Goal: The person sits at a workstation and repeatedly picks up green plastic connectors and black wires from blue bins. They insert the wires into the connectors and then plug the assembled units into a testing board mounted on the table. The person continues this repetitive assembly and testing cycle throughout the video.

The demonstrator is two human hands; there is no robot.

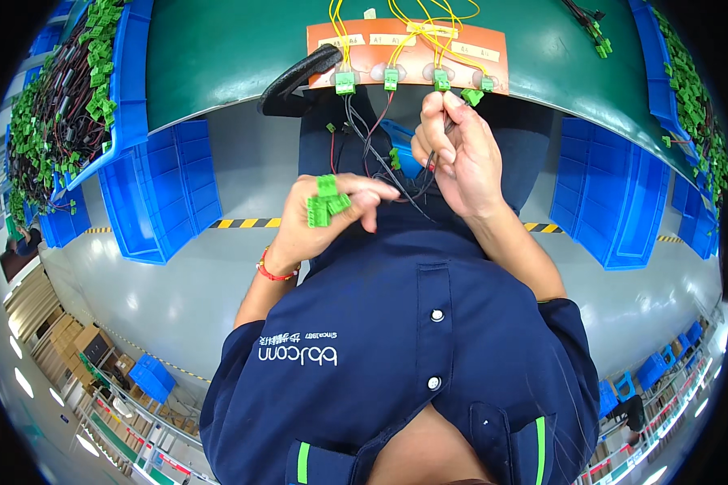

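Note:
My left hand (319,218) is curled around several small green plug connectors (325,202), held over my lap. My right hand (455,153) is raised near the table edge and pinches thin black and red wires (380,158) that end in a green connector (472,96) at my fingertips. Just beyond, an orange fixture board (404,40) on the green table (218,56) carries several green connectors (345,82) with yellow wires (429,28) running off the far edge.
A blue bin (129,73) at left overflows with green connectors on black wires; another blue bin (663,81) stands at right. Empty blue crates (170,194) sit under the table on both sides. A black strap (295,73) lies by the board. Yellow-black floor tape (243,223) crosses below.

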